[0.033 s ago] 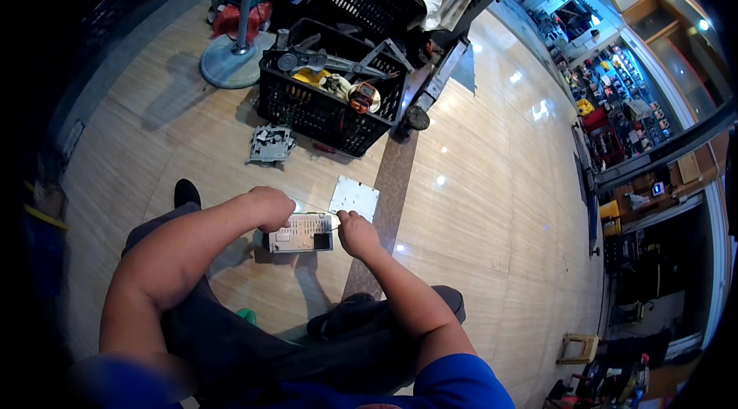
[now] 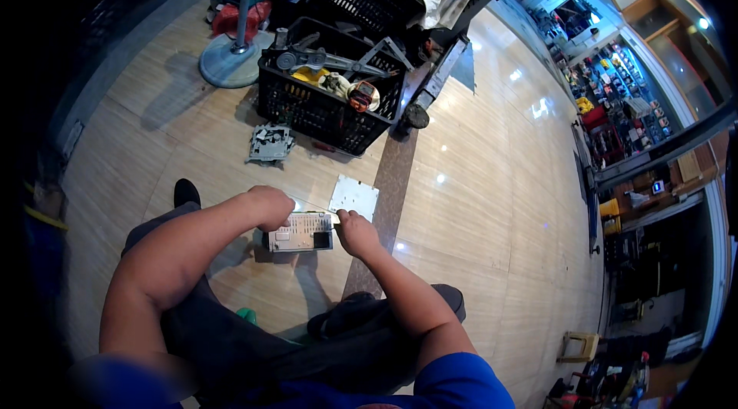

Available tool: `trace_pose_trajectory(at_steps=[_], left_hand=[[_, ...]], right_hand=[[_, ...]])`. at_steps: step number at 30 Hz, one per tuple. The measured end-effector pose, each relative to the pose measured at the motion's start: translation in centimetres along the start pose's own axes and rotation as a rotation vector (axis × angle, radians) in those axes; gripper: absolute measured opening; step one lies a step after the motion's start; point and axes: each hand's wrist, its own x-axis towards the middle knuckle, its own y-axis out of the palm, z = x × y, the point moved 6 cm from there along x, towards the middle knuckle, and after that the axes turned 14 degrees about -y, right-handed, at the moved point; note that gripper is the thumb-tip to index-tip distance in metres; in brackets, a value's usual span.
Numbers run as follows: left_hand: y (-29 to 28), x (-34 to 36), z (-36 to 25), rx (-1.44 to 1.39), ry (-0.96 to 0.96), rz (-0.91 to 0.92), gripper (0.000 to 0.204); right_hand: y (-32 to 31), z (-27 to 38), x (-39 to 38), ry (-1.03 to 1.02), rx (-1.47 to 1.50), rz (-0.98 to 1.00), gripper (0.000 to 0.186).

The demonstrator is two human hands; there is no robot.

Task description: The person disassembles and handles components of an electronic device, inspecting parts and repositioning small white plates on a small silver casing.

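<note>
A metal electronics box [image 2: 311,232] with a slotted top and a dark square opening in its near right corner is in front of me, between my hands. My left hand [image 2: 270,209] is closed on its far left corner. Beside the far right corner, my right hand [image 2: 357,232] has its fingers curled together. A thin dark thing shows by these fingers, too small to name. Just beyond the box, a pale flat metal plate [image 2: 355,197] with small holes lies on the floor.
A grey metal mechanism [image 2: 270,144] lies on the floor beyond my left hand. Behind it stands a black plastic crate [image 2: 327,121] of parts and tools, with an orange multimeter [image 2: 363,97] on top. The round base of a stand fan [image 2: 231,63] is at the far left. A small stool [image 2: 578,348] stands at right.
</note>
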Motion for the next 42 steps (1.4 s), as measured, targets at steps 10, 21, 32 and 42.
trace_pose_trajectory(at_steps=[10, 21, 32, 42], left_hand=[[-0.3, 0.0, -0.3, 0.012, 0.019, -0.01, 0.033], [-0.8, -0.3, -0.7, 0.002, 0.025, -0.035, 0.033], [-0.8, -0.4, -0.8, 0.004, 0.019, -0.03, 0.034], [-0.8, -0.6, -0.6, 0.0, 0.035, -0.052, 0.033]], right_hand=[[-0.7, 0.2, 0.1, 0.005, -0.03, 0.0, 0.016], [0.9, -1.0, 0.1, 0.053, 0.004, 0.035, 0.022], [0.3, -0.3, 0.1, -0.005, -0.013, -0.028, 0.016], [0.0, 0.1, 0.2, -0.035, -0.019, 0.004, 0.018]])
